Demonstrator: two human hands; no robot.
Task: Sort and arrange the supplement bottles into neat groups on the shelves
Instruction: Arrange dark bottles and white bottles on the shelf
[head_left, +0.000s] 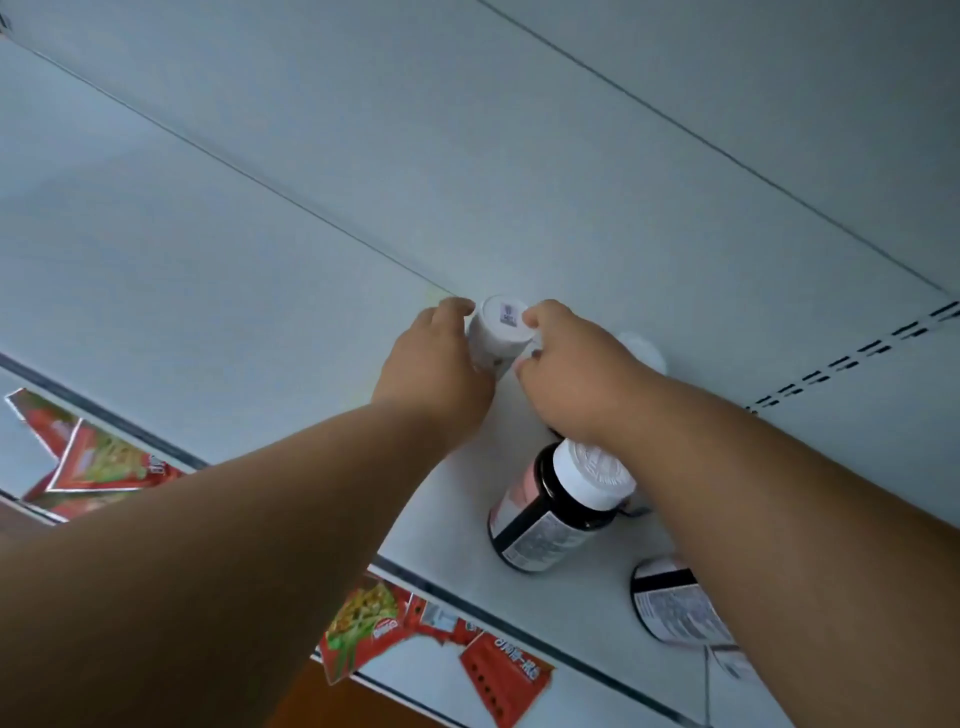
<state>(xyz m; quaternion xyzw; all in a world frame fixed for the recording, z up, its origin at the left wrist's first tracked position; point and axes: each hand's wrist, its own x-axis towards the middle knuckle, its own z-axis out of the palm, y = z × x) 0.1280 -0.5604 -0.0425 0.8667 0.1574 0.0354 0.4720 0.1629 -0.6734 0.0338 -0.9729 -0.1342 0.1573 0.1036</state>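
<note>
Head view looks along a pale grey-white shelf (260, 291) with red snack-pack tags (104, 457) clipped to its front edge. Left hand (436, 364) and right hand (571, 364) both grip a white bottle (501, 332) near the back panel. A dark supplement bottle (550, 509) with a white cap stands under the right forearm, another (670, 603) partly hidden nearer the edge.

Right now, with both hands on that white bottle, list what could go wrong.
1. The right hand and its forearm pass right over the dark bottle; pulling back could knock it over.
2. Another dark bottle stands near the shelf front edge, under that arm, and could be swept off.
3. The white bottle could slip between the hands.
</note>
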